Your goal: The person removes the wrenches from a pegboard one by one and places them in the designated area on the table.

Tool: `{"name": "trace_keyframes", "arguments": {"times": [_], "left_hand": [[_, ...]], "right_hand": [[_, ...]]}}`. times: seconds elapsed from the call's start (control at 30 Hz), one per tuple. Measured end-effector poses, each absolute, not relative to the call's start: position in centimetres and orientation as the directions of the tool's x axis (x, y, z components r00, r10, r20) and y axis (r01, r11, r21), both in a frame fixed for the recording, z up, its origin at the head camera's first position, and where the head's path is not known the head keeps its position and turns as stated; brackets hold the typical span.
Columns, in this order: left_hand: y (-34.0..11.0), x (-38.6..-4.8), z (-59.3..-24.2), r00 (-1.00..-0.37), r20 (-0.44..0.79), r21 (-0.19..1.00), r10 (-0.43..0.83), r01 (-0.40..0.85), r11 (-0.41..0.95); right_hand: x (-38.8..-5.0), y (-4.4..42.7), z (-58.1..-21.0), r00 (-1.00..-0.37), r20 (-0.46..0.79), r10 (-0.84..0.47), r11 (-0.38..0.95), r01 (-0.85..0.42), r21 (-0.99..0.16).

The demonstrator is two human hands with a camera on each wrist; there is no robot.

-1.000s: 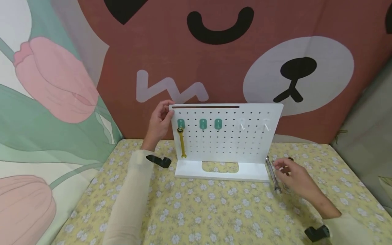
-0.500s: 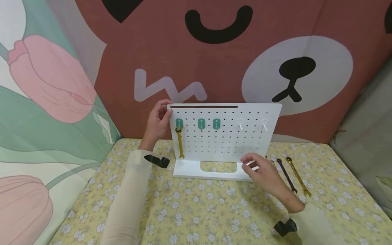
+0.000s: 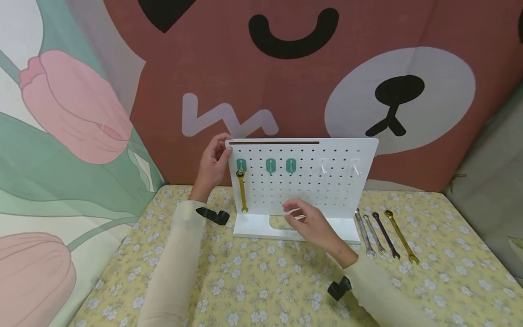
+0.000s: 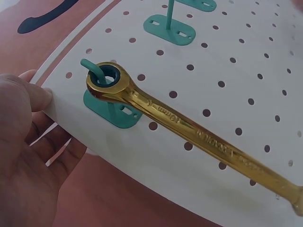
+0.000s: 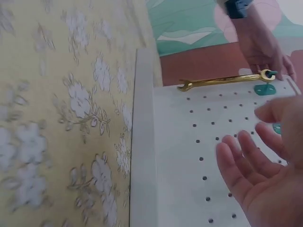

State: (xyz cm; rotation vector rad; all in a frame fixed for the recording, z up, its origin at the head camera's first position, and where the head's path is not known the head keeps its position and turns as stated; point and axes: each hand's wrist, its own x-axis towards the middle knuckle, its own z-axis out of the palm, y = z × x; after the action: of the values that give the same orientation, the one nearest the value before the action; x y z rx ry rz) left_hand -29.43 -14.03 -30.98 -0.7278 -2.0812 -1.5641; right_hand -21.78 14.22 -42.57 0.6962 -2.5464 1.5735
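Observation:
At the upper left corner of a white pegboard [image 3: 306,181], my left hand [image 3: 212,163] grips the edge. The left wrist view shows its thumb on the front face and the fingers behind. Beside it, a gold ratcheting combination wrench [image 4: 175,127] hangs by its ring end from a green hook [image 4: 94,71], its open end downward. My right hand [image 3: 312,227] holds nothing and hovers before the lower middle of the board, fingers loosely bent. Its palm [image 5: 279,194] faces the board in the right wrist view. No wrench hangs on the middle green hooks [image 3: 271,165].
Right of the stand's base [image 3: 253,226] lie a silver wrench [image 3: 364,234], a smaller silver wrench [image 3: 374,234], a purple wrench [image 3: 385,236] and a gold wrench [image 3: 402,236]. Clear hooks [image 3: 323,167] are on the board's right half. A floral cloth [image 3: 261,281] covers the table.
My right hand has moved left, from over the wrenches to the front of the board, uncovering them. The left hand keeps its grip on the corner.

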Motion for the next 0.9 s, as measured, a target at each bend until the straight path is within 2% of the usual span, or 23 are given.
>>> {"name": "trace_keyframes", "arguments": {"times": [0.17,0.33,0.53,0.9], "left_hand": [[-14.1,-29.4,-30.9,-0.772,0.617,0.738,0.153,0.635,0.227],[-14.1,-29.4,-30.9,-0.778,0.61,0.745,0.151,0.628,0.225],[-13.9,-29.7,-31.0,-0.784,0.6,0.749,0.16,0.621,0.231],[-14.3,-29.7,-31.0,-0.765,0.626,0.731,0.155,0.644,0.227]], "right_hand": [[-23.0,11.9,-42.5,-0.88,0.266,-0.393,0.308,-0.398,-0.864],[-24.1,9.4,-42.4,-0.893,0.272,-0.359,0.223,-0.365,-0.904],[-25.7,7.1,-42.6,-0.924,0.253,-0.286,0.264,-0.33,-0.906],[-27.2,4.2,-42.6,-0.897,0.307,-0.32,0.247,-0.391,-0.886]]}}
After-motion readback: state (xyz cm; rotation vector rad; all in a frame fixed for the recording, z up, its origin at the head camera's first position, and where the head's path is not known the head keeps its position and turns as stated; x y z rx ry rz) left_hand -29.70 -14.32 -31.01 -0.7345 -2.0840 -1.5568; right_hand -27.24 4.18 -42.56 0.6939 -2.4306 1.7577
